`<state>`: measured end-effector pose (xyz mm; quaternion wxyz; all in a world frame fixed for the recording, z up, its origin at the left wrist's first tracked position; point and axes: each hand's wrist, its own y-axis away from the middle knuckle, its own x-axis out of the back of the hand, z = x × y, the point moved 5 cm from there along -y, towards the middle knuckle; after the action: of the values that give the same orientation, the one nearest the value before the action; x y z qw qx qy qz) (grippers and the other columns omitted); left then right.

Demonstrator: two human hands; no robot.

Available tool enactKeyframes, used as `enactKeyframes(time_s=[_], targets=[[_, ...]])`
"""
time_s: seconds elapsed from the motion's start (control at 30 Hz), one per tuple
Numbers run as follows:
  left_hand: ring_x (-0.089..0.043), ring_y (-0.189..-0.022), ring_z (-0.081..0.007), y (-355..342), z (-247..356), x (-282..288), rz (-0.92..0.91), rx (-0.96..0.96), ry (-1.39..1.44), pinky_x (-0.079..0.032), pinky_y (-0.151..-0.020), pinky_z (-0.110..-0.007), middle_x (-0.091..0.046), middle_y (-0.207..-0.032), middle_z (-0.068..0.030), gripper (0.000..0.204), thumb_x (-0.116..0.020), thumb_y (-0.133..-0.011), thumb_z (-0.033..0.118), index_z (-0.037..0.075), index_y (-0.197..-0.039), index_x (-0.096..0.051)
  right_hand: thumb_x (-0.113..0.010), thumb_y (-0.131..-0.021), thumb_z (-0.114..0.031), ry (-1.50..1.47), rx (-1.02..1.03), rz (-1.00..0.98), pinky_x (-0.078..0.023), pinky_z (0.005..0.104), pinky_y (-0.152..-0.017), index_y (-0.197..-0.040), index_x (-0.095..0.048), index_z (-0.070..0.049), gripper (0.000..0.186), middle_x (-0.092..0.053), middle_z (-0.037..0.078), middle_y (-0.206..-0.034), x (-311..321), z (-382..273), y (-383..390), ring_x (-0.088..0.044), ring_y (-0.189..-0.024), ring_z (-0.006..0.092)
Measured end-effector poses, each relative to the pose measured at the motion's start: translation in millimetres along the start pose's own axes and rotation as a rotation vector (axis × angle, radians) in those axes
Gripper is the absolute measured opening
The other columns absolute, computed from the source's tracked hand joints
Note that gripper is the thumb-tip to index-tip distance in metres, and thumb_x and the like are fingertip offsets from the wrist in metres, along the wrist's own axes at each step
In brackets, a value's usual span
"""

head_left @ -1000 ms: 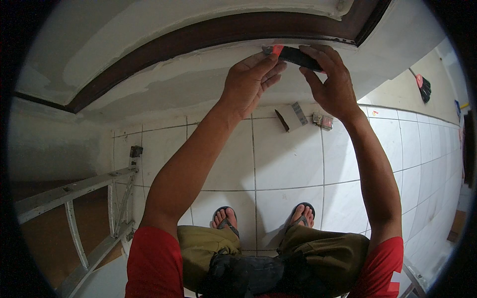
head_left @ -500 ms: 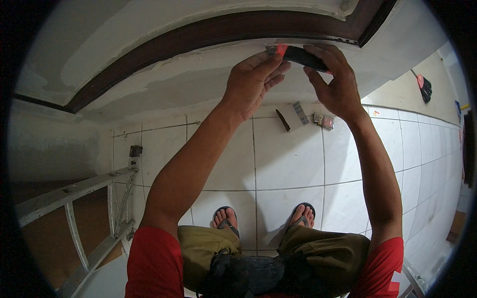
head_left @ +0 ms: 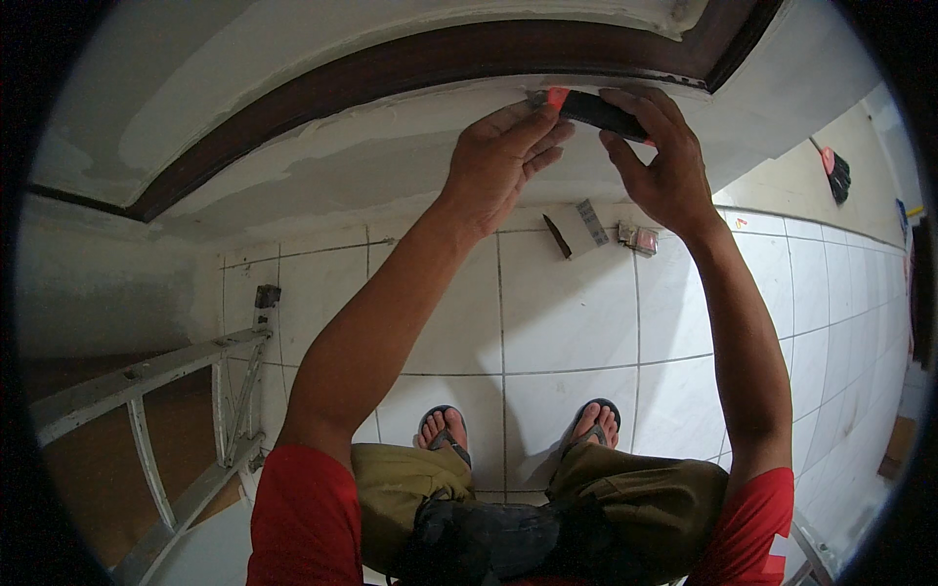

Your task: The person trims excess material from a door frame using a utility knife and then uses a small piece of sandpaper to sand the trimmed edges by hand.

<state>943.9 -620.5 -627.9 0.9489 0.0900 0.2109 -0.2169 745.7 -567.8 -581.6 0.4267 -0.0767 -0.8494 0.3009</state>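
Note:
A long black tool with red at its ends [head_left: 595, 112] lies against the pale, patched wall [head_left: 391, 146], just below a dark wooden frame [head_left: 440, 59]. My left hand [head_left: 498, 166] holds its left end between thumb and forefinger, with the other fingers partly stretched out. My right hand [head_left: 660, 171] grips the right part from above, fingers curled over it. What exactly is at the left tip, under my fingertips, is too small to make out.
An aluminium ladder [head_left: 147, 376] stands at the left. On the white tiled floor [head_left: 567, 322] lie a piece of cardboard [head_left: 576, 230] and a small packet [head_left: 637, 237]. A red-and-black glove-like item [head_left: 835, 176] lies on the pale surface at the right. My sandalled feet are below.
Both hands and the black tool have shifted slightly to the right along the wall. The grip looks the same.

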Motion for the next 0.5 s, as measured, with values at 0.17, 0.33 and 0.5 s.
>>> enactKeyframes(time_s=[0.17,0.33,0.5], targets=[[-0.071,-0.127,-0.0186,0.0,-1.5,0.1,0.005,0.002,0.003,-0.054,-0.11,-0.037,-0.075,-0.131,-0.0096,0.048,-0.074,-0.108,0.032,0.003,-0.145,-0.064,-0.076,-0.1,-0.012,-0.011,0.026,0.022,-0.064,0.0415,-0.094,-0.141,-0.068,-0.008,0.042,-0.069,0.015,-0.124,-1.3,0.8,-0.6,-0.073,-0.109,0.0304],[-0.071,-0.127,-0.0182,1.0,0.6,0.8,-0.004,0.0,0.006,-0.054,-0.109,-0.037,-0.075,-0.131,-0.0089,0.044,-0.073,-0.109,0.031,0.004,-0.143,-0.065,-0.078,-0.099,-0.01,-0.025,0.028,0.011,-0.062,0.0426,-0.099,-0.143,-0.068,-0.01,0.045,-0.069,0.016,-0.132,0.1,0.9,-1.1,-0.073,-0.117,0.0314],[-0.07,-0.126,-0.0208,3.8,1.0,3.2,0.032,-0.009,0.039,-0.05,-0.113,-0.042,-0.076,-0.128,-0.0097,0.04,-0.076,-0.107,0.032,0.005,-0.135,-0.071,-0.076,-0.101,-0.013,0.026,0.061,0.02,-0.065,0.0428,-0.097,-0.142,-0.068,-0.008,0.043,-0.067,0.017,-0.131,-0.2,-3.3,-2.0,-0.072,-0.117,0.0323]])
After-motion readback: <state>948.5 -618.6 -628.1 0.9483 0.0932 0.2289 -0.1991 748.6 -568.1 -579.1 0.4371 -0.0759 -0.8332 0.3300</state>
